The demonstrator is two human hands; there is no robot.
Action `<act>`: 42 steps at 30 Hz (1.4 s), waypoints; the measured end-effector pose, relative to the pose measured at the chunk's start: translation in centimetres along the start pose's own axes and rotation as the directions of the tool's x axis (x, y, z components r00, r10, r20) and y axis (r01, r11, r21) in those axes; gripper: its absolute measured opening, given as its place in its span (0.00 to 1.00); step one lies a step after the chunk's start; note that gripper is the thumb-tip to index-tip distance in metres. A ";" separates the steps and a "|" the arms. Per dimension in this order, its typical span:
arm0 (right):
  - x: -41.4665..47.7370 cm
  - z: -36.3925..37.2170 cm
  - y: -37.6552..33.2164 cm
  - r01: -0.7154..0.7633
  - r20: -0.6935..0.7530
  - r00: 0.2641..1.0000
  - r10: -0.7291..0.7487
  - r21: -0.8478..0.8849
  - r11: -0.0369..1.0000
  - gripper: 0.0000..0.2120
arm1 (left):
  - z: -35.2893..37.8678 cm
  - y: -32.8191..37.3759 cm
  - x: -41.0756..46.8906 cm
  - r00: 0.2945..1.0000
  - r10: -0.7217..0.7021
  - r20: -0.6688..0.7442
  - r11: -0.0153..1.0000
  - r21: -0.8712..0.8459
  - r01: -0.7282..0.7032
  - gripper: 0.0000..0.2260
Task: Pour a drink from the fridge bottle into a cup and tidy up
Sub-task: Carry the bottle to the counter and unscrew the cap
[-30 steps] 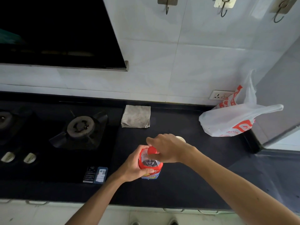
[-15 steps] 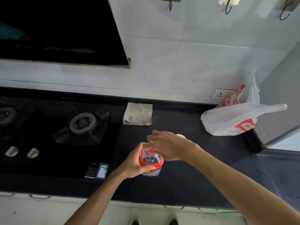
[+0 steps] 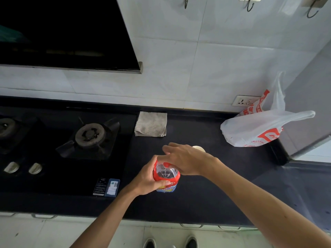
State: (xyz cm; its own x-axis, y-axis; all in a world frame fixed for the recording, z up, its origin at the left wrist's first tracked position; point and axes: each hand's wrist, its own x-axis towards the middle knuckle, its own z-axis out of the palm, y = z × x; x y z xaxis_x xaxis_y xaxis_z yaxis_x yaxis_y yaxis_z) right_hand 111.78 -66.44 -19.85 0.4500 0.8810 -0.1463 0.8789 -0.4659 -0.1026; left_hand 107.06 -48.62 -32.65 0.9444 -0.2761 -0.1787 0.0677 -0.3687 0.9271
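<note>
Bottle [image 3: 166, 178] stands upright on the dark counter [image 3: 206, 199], toward its front edge and just right of the gas hob [image 3: 68, 145]. The left hand [image 3: 148, 178] has its grip closed around the red-labelled shoulder, thumb across the label. The right hand [image 3: 186, 159] lies over the top of the bottle, its fingers bent around the red cap [image 3: 167, 164], most of which they hide. Just behind the right hand a pale cup [image 3: 199, 148] shows only a sliver of rim; the hand covers the rest. A folded grey cloth [image 3: 151, 124] lies at the back edge of the counter, well apart from the bottle. A white plastic bag [image 3: 259, 129] with red print sits in the back right corner, below a wall socket [image 3: 243, 101]. On the hob's front right corner lie two stickers [image 3: 107, 187], near the left wrist.
</note>
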 end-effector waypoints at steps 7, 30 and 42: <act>0.5 0.1 -0.7 0.034 -0.130 0.991 -0.034 -0.006 0.999 0.13 | 0.0 -0.2 0.0 1.000 -0.001 0.016 1.000 -0.016 0.001 0.30; -1.0 1.8 1.7 -0.051 -0.208 0.969 0.137 0.371 0.927 0.13 | 0.5 0.0 -0.2 0.999 0.045 -0.027 0.999 -0.004 -0.045 0.30; -9.7 10.4 4.3 -0.181 -0.235 0.834 0.500 0.738 0.650 0.10 | 1.3 0.6 -0.4 0.997 -0.030 -0.065 0.999 -0.017 0.028 0.34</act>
State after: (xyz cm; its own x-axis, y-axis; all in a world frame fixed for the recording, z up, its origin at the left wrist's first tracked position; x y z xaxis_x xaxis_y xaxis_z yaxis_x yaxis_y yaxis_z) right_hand 109.55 -77.81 -29.07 0.8515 0.5211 0.0581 0.3724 -0.5231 -0.7666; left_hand 106.30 -49.89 -32.40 0.9610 -0.2064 -0.1840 0.1000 -0.3613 0.9271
